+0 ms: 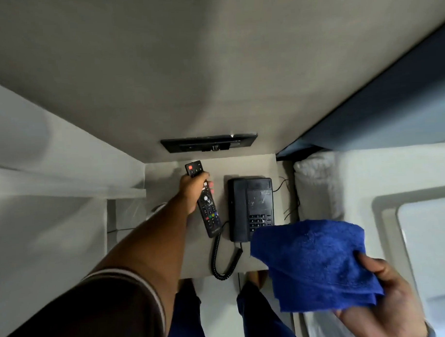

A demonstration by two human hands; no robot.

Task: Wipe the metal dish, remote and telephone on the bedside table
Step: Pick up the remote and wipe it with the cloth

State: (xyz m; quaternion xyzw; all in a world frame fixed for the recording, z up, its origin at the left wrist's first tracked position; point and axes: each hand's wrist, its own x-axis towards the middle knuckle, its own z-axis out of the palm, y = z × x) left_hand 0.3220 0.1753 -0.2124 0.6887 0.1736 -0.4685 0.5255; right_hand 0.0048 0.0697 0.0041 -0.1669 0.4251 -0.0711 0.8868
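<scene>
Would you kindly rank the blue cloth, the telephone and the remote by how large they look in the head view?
1. blue cloth, though it is held nearer the camera, so its true size is unsure.
2. telephone, on the bedside table.
3. remote, gripped by the left hand.

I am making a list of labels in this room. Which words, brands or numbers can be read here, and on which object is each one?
None can be read with certainty.
Remote: key markings are too blurred; the left hand covers part of it.
Telephone: keypad digits and a small mark near the top right are too small to read.
Blue cloth in the right hand: no text.
</scene>
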